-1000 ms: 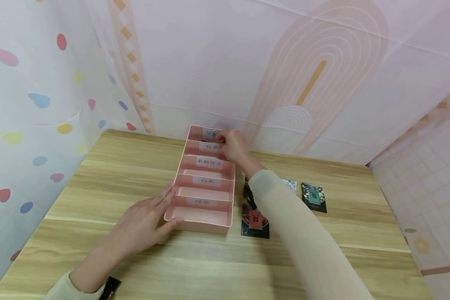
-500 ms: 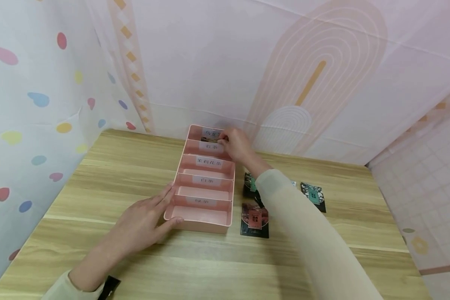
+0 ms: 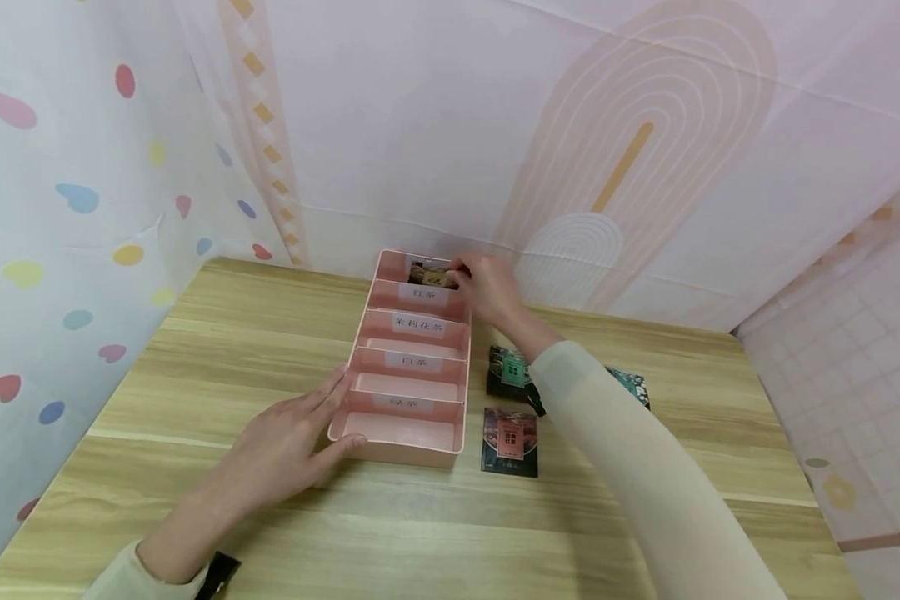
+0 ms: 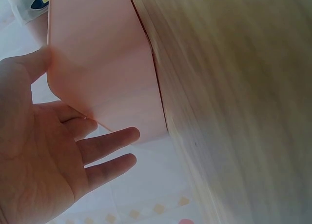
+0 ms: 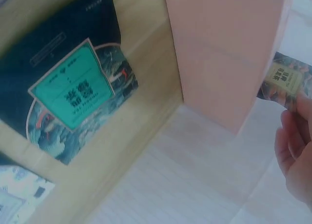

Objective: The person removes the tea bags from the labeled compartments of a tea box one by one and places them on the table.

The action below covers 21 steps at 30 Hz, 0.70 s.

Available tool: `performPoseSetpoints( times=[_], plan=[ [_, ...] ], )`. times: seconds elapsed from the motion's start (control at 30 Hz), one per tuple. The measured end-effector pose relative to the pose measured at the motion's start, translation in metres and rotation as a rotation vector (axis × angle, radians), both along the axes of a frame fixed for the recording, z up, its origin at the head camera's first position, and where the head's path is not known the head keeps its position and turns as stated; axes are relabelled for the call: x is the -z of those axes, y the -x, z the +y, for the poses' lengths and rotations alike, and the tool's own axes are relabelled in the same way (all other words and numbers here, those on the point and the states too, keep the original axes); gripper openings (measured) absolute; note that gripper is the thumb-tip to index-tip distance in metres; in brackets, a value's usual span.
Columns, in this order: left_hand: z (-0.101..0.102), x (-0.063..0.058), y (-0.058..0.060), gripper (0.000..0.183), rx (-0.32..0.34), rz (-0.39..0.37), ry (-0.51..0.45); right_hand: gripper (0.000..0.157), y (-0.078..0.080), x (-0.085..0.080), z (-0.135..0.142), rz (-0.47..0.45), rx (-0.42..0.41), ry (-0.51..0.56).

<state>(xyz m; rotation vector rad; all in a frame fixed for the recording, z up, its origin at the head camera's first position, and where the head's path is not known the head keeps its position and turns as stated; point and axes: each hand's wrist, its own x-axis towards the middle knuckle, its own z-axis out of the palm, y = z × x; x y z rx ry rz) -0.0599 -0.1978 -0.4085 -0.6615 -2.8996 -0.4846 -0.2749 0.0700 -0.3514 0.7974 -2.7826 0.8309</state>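
A pink box [image 3: 405, 452] with several labelled compartments stands on the table. My right hand [image 3: 492, 292] pinches the right edge of a dark tea sachet [image 3: 429, 275] with a gold label at the farthest compartment. In the right wrist view that sachet [image 5: 282, 80] shows beyond the box rim; its lower part is hidden. My left hand [image 3: 277, 450] rests on the box's near left corner, thumb on the front rim and fingers along the side. In the left wrist view, two fingers of the left hand [image 4: 48, 151] stretch out past the box wall.
Right of the box lie a green-labelled sachet [image 3: 508, 375] and a red-labelled sachet [image 3: 510, 442]. A teal-labelled sachet [image 3: 633, 385] is partly behind the right sleeve. A white patterned sachet [image 5: 19, 194] shows in the right wrist view. A black packet [image 3: 221, 571] lies by the left sleeve.
The right hand has shifted slightly right, and the gold-labelled sachet now shows more of its face, covering the farthest compartment's label. The left hand and box have stayed put.
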Motion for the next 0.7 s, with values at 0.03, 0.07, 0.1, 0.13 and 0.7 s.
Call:
performPoseSetpoints(
  times=[0.03, 0.07, 0.1, 0.13, 0.7],
  plan=[
    [0.0, 0.0, 0.0, 0.08, 0.001, 0.001, 0.0, 0.014, 0.0, -0.001, 0.001, 0.018, -0.006, 0.0],
    [0.0, 0.0, 0.0, 0.08, 0.002, 0.002, 0.0, 0.014, -0.001, -0.003, 0.002, 0.03, -0.013, 0.005],
    [0.0, 0.0, 0.0, 0.08, 0.003, 0.003, 0.0, 0.014, -0.001, -0.004, 0.003, 0.042, -0.022, 0.01],
    [-0.001, 0.0, -0.001, 0.079, 0.003, 0.004, -0.001, 0.014, -0.001, -0.006, 0.004, 0.053, -0.031, 0.016],
    [0.002, 0.002, 0.001, 0.08, 0.008, 0.007, 0.0, 0.015, -0.01, -0.029, 0.026, 0.059, -0.063, 0.127]
  ],
)
